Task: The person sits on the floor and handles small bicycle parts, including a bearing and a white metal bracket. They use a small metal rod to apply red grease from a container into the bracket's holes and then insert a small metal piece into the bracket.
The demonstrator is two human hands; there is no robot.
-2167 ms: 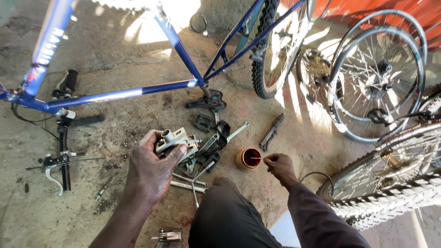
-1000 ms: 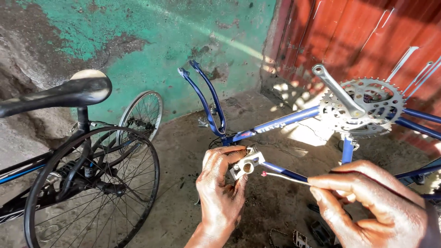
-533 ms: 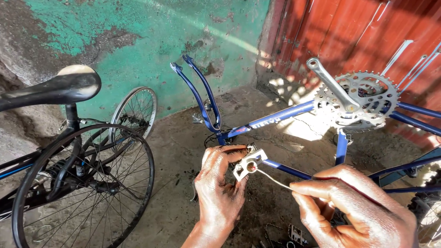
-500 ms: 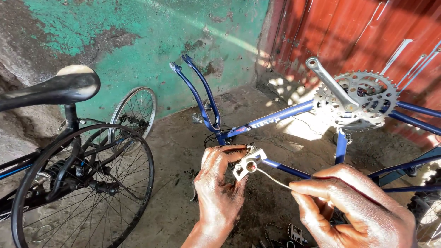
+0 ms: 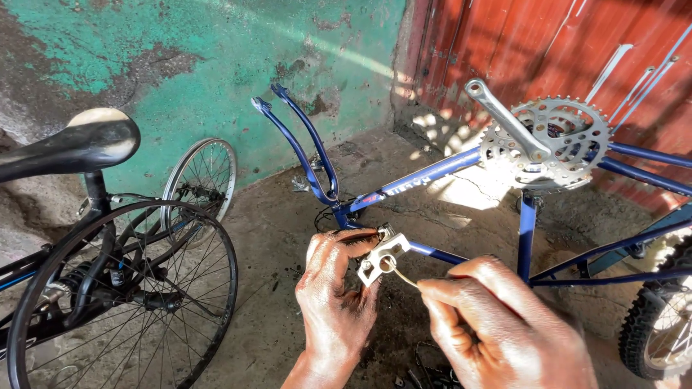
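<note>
My left hand [image 5: 336, 294] holds a small silver metal brake part [image 5: 380, 256] up in front of me. My right hand [image 5: 497, 333] pinches a thin metal rod or spring [image 5: 405, 276] whose tip sits at a hole in that part. Both hands look greasy. Behind them stands an upturned blue bicycle frame [image 5: 432, 173] with its fork [image 5: 299, 144] pointing up and its chainring and crank [image 5: 544, 140] at the right.
A black bicycle with saddle [image 5: 72, 148] and wheel [image 5: 122, 295] stands at the left. A loose rim [image 5: 196, 180] leans on the green wall. A red metal door [image 5: 562, 50] is behind the frame. A knobbly tyre [image 5: 659, 328] sits at the right edge.
About two seconds ago I looked down at parts on the floor; since then both hands hold the part up. In the last second the view drifted slightly and my right hand moved closer in.
</note>
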